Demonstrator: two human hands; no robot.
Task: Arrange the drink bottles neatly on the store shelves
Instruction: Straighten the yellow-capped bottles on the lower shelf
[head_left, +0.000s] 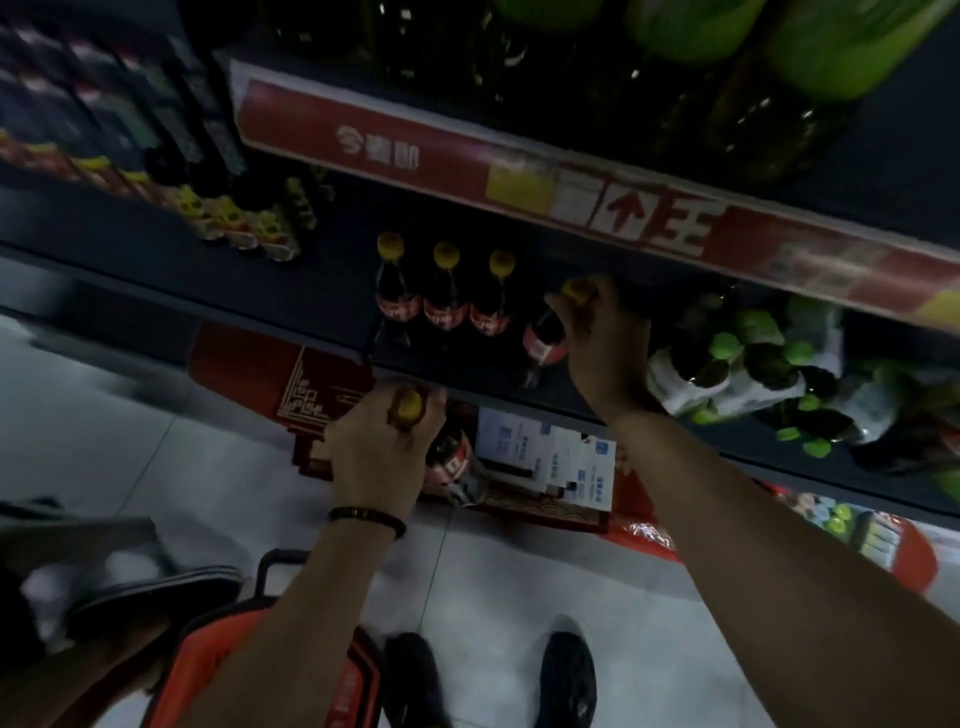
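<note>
Yellow-capped bottle (453, 461) hangs below left grip (379, 447); second bottle (543, 343) — cap-held — under right grip (608, 348).

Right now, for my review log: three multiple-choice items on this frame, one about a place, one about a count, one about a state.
1. The dark bottle in the left hand is: A below the shelf edge; B standing on the shelf; C lying on the floor.
2. Yellow-capped bottles standing untouched in a row: A one; B three; C five.
3. The right hand is: A open; B flat on the shelf; C gripping a fourth bottle by its top.
Answers: A, it hangs under the edge; B, three stand free; C, fingers curl round its cap.
</note>
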